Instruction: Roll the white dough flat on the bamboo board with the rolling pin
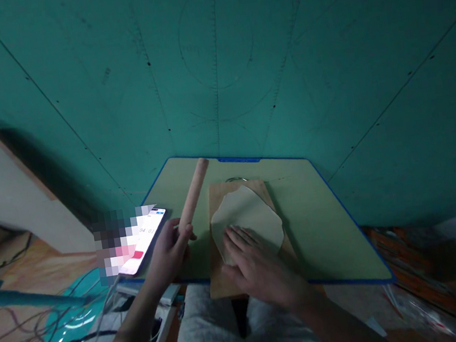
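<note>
Leaning at my far left is a pale panel; nearer the middle, a lit smartphone lies along the left edge of the blue-rimmed table. Just beside it, my left hand has its fingers wrapped around the near end of a wooden rolling pin, whose other end points away toward the wall. I can't tell whether the pin touches the tabletop. Next comes the wooden cutting board, its near end jutting past the table edge above my lap. On it lies the thin dough sheet, under my right hand, which rests flat, fingers nearly together, thumb apart.

My left forearm sits close enough to the smartphone that a careless swing could knock it off. Leaning hard on the board's overhanging end might tip it or make it slide. The dough sheet seems to lap the board's right edge, so it could stretch or tear there, or stick to my palm.

As for writing, the smartphone shows "04" and another number too blurred to trust; part of the screen is pixelated. The wall has ruled tick marks and a faint circle. I can read no brand.
</note>
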